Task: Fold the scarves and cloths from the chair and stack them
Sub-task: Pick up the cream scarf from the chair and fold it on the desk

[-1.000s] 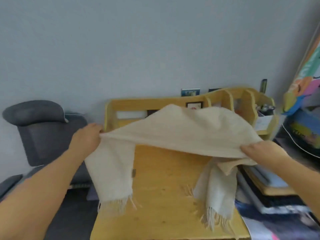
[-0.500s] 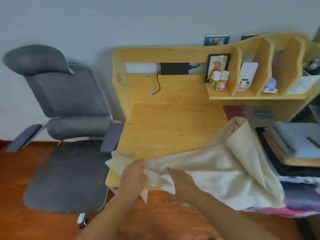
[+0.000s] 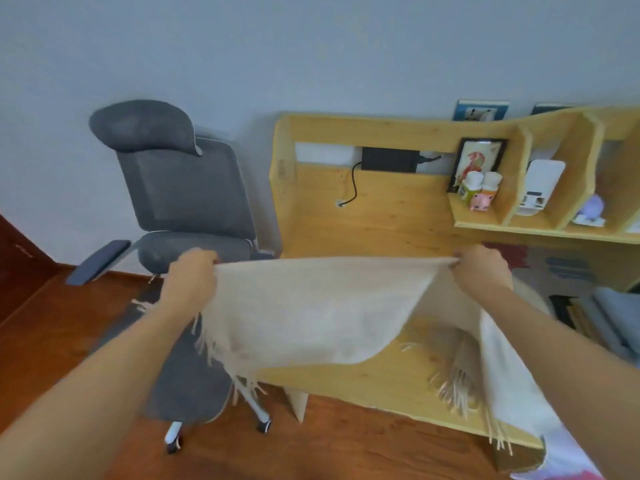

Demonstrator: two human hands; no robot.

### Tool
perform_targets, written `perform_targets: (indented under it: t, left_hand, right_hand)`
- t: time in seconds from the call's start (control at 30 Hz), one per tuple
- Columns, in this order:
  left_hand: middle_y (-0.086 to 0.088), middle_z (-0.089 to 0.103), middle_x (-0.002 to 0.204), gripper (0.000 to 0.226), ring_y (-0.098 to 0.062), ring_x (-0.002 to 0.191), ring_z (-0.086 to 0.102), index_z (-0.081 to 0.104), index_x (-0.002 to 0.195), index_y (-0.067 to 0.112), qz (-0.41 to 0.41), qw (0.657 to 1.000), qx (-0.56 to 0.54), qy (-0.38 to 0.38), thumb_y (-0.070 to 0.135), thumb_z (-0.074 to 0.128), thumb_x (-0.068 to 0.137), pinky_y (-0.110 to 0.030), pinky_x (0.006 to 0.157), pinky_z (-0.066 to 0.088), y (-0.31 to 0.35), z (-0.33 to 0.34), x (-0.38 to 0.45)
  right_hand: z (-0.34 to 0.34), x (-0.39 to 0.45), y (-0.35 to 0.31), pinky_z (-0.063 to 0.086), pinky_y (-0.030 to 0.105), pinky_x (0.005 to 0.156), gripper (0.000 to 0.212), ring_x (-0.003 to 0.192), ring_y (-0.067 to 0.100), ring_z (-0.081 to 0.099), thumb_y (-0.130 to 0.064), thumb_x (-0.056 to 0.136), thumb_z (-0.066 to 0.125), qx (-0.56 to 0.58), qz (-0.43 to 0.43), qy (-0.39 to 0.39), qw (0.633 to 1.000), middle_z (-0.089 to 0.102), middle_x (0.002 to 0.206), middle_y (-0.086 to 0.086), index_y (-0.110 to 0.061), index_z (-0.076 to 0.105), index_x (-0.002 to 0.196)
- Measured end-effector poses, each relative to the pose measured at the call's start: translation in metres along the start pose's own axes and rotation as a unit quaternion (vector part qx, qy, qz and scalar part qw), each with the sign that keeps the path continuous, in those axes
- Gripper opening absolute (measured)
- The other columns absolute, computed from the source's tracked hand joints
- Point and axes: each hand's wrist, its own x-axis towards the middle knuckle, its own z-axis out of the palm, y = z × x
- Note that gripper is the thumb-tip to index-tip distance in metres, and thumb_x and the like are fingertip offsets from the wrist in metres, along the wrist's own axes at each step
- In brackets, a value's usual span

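Scarf (image 3: 304,306): not folded yet, stretched above the bench (image 3: 381,223).
Grip: left hand (image 3: 192,273) and right hand (image 3: 483,268) each pinch its top edge.
Chair (image 3: 187,188): looks bare.
Left: fold, stack.

A pale grey-blue wall (image 3: 311,46) stands behind a light wooden desk (image 3: 381,223). The desk's shelf compartments (image 3: 554,188) are at its right back. Under the desk lies a reddish-brown wooden floor (image 3: 346,445).
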Motion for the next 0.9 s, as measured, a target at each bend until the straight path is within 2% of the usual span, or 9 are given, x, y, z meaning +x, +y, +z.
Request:
perform_targets:
  t: [0.13,0.2,0.37,0.43,0.5,0.6,0.7,0.8,0.9]
  left_hand:
    - [-0.013,0.053,0.099,0.021,-0.043,0.081,0.057,0.059,0.104,0.013,0.069,0.975,0.035,0.207,-0.001,0.052,0.089,-0.047,0.067,0.04,0.017,-0.075,0.054]
    - [-0.017,0.058,0.108,0.028,-0.047,0.08,0.06,0.056,0.113,0.011,0.078,0.967,0.061,0.234,-0.001,0.053,0.088,-0.047,0.064,0.041,0.01,-0.086,0.062]
    - [-0.021,0.06,0.095,0.049,-0.045,0.061,0.062,0.049,0.106,0.007,0.135,0.969,0.164,0.127,-0.01,0.076,0.068,-0.044,0.048,0.041,-0.02,-0.044,0.052]
    - [-0.019,0.061,0.092,0.062,-0.04,0.056,0.063,0.055,0.108,0.004,0.166,0.959,0.22,0.072,-0.01,0.084,0.054,-0.036,0.041,0.031,-0.034,-0.011,0.047]
    - [-0.017,0.058,0.083,0.067,-0.037,0.052,0.061,0.057,0.105,0.004,0.168,0.954,0.247,0.017,-0.009,0.086,0.046,-0.035,0.037,0.037,-0.055,0.039,0.037]
    - [-0.017,0.056,0.101,0.07,-0.04,0.081,0.062,0.054,0.119,0.008,0.088,0.954,0.275,-0.081,0.0,0.086,0.058,-0.049,0.061,0.054,-0.082,0.117,0.001]
    - [-0.02,0.023,0.159,0.078,-0.043,0.142,0.031,0.011,0.161,0.021,0.01,0.941,0.269,-0.205,0.023,0.053,0.095,-0.052,0.11,0.037,-0.058,0.167,-0.047]
    - [-0.012,-0.006,0.17,0.086,-0.039,0.156,-0.001,-0.005,0.163,0.028,0.105,0.957,0.092,-0.254,0.021,0.05,0.097,-0.05,0.126,0.014,0.01,0.207,-0.086]
    - [-0.004,-0.018,0.169,0.076,-0.033,0.156,-0.013,-0.008,0.162,0.035,0.223,0.935,0.003,-0.275,0.04,0.042,0.105,-0.05,0.127,0.006,0.102,0.232,-0.113]
  right_hand:
    - [-0.075,0.011,-0.018,0.041,0.037,0.063,0.029,0.074,0.035,0.053,-0.001,0.092,0.049,0.061,-0.025,0.215,0.974,0.057,0.083,0.014,-0.01,0.057,0.117]
    - [-0.08,-0.003,-0.02,0.036,0.036,0.057,0.028,0.064,0.033,0.05,0.005,0.087,0.051,0.045,-0.086,0.278,0.956,0.05,0.074,0.011,-0.008,0.051,0.112]
    - [-0.019,-0.024,0.012,0.033,0.031,0.048,0.039,0.052,0.039,0.054,0.015,0.067,0.066,-0.042,-0.212,0.27,0.938,0.059,0.079,0.02,-0.002,0.054,0.1]
    - [0.015,-0.036,0.019,0.031,0.031,0.044,0.042,0.054,0.038,0.056,0.014,0.061,0.069,-0.077,-0.252,0.225,0.938,0.058,0.082,0.019,-0.003,0.059,0.099]
    - [0.055,-0.047,0.026,0.029,0.03,0.038,0.047,0.053,0.033,0.056,0.011,0.053,0.075,-0.115,-0.279,0.162,0.94,0.055,0.079,0.012,-0.007,0.062,0.094]
    - [0.129,-0.069,0.045,0.045,0.036,0.04,0.06,0.066,0.025,0.061,0.01,0.05,0.076,-0.151,-0.273,0.015,0.95,0.054,0.089,0.002,-0.016,0.065,0.103]
    - [0.189,-0.098,0.052,0.055,0.035,0.075,0.076,0.102,0.024,0.064,0.003,0.067,0.073,-0.159,-0.283,-0.134,0.936,0.056,0.12,-0.002,-0.025,0.056,0.136]
    - [0.218,-0.126,0.04,0.053,0.04,0.096,0.084,0.118,0.026,0.063,-0.024,0.063,0.084,-0.156,-0.324,-0.2,0.911,0.06,0.134,0.0,-0.023,0.054,0.141]
    - [0.21,-0.142,0.057,0.05,0.042,0.101,0.073,0.122,0.026,0.061,-0.019,0.063,0.084,-0.059,-0.247,-0.147,0.956,0.062,0.134,0.003,-0.022,0.06,0.132]
